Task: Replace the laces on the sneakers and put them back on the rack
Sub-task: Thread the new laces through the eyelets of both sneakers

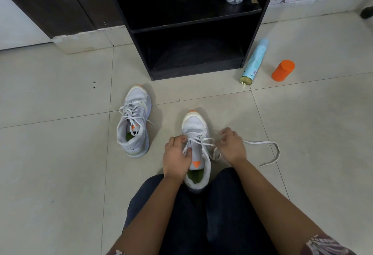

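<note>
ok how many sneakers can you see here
2. The far sneaker lies on the floor near the rack's left corner. The near sneaker stands before the person's knees, left hand and right hand pinching its laces. The rack's dark shelves could hide more.

Floor tiles (60,154): smooth, slightly glossy. On them, sneaker (195,127): matt mesh cloth; lace (262,142): flat woven; spray can (254,62): metal base.
</note>
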Demonstrator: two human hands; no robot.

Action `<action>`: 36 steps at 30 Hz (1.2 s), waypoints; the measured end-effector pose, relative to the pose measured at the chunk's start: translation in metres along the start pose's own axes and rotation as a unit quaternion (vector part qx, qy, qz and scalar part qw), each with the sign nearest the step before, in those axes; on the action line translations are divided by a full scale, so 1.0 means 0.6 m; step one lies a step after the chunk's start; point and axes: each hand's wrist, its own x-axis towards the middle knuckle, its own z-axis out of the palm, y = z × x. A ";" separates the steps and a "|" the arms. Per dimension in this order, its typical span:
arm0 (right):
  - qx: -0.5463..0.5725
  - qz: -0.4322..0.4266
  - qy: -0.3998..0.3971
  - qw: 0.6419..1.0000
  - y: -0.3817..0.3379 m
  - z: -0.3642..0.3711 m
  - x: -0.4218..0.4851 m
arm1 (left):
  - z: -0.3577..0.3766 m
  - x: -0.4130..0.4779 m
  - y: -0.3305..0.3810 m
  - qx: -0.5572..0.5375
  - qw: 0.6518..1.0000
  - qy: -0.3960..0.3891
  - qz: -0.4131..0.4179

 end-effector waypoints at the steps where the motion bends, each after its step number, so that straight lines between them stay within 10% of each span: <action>1: -0.049 -0.051 -0.011 0.997 -0.007 0.001 0.005 | -0.001 -0.001 0.002 0.008 1.000 0.008 0.024; 5: -0.179 -0.071 -0.110 0.975 -0.053 -0.016 0.016 | -0.004 -0.007 0.014 0.007 0.997 0.035 0.065; 10: -0.240 -0.185 0.061 0.951 -0.071 -0.060 -0.018 | -0.008 0.022 0.037 0.015 0.997 -0.033 0.069; 14: -0.033 -0.155 0.045 0.986 -0.079 -0.095 -0.046 | -0.003 0.054 0.086 0.053 0.972 -0.210 0.090; 20: 0.296 -0.091 -0.024 0.951 -0.114 -0.199 -0.094 | -0.045 0.047 0.155 -0.197 0.935 -0.286 0.074; 26: 0.394 -0.128 -0.015 0.910 -0.139 -0.286 -0.148 | -0.091 0.013 0.252 -0.324 0.913 -0.202 0.145; 36: 0.621 -0.191 -0.069 0.757 -0.143 -0.346 -0.255 | -0.125 -0.062 0.233 -0.239 0.941 -0.148 0.190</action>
